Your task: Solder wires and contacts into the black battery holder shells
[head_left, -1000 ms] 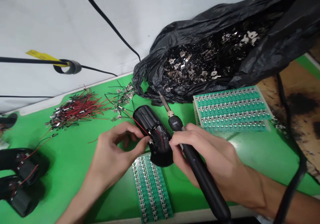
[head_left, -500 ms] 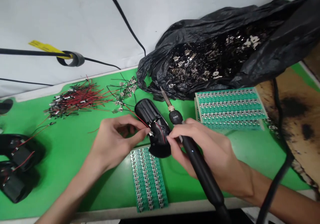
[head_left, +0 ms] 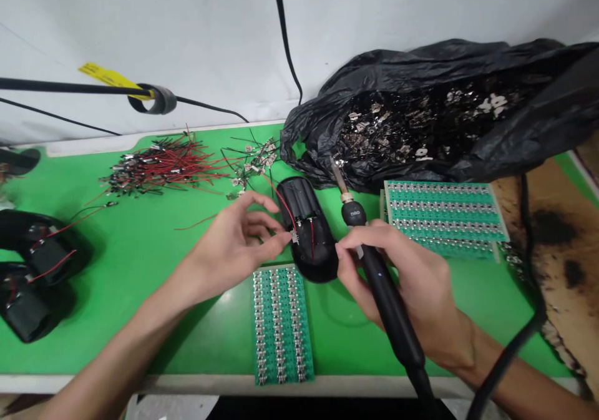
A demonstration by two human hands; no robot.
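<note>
Left hand (head_left: pixel 236 242) pinches metal tab (head_left: pixel 294 236) at black battery holder (head_left: pixel 306 229); right hand (head_left: pixel 414 276) grips soldering iron (head_left: pixel 390 301); two wired holders (head_left: pixel 32 276) lie lower left.

Under the right hand's fingers (head_left: pixel 360 244), part of the soldering iron (head_left: pixel 388 301) is hidden, its rear end running off the bottom edge; at the left hand's fingertips (head_left: pixel 281 239), the small metal tab (head_left: pixel 294 236) on the black battery holder (head_left: pixel 311 264) is too small to show contact; far left of the fingers, a dark object (head_left: pixel 19 161) is cut off by the edge; beyond the fingers, the metal pieces (head_left: pixel 388 134) in the black plastic bag (head_left: pixel 318 134) are too small and jumbled to tell apart.
</note>
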